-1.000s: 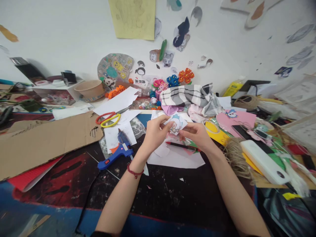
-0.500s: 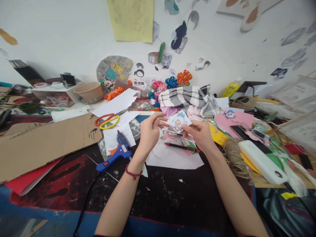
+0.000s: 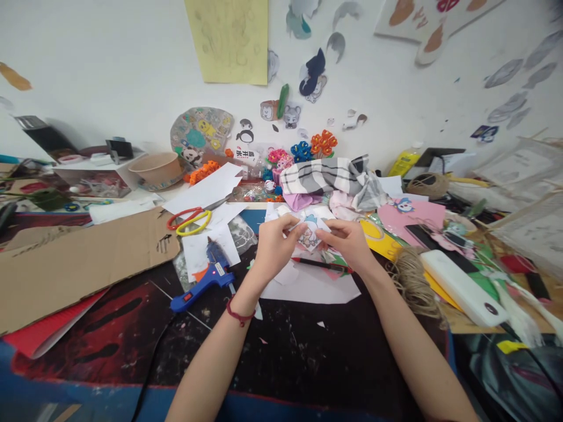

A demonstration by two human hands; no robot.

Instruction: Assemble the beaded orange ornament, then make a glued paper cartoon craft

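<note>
A small piece of white paper with a coloured cartoon drawing (image 3: 309, 232) is held up between both hands. My left hand (image 3: 276, 243) pinches its left edge between thumb and fingers. Its right edge is gripped by my right hand (image 3: 348, 241), also in a pinch. Just below the drawing, a black and red pen (image 3: 323, 265) lies across a larger white sheet (image 3: 308, 291) on the dark table. To the left of my left wrist rests a blue glue gun (image 3: 204, 284), its nozzle pointing away over a white scrap of paper.
Scissors with red and yellow handles (image 3: 193, 223) lie beside a brown cardboard sheet (image 3: 88, 264). Twine (image 3: 411, 281) and a white power bank (image 3: 464, 287) are at the right. A checked cloth (image 3: 329, 176) and pipe-cleaner flowers (image 3: 323, 143) line the back by the wall.
My left hand has closed from loosely raised fingers to a pinch on the paper's left edge. The paper has come slightly lower and nearer, and the view has shifted a little.
</note>
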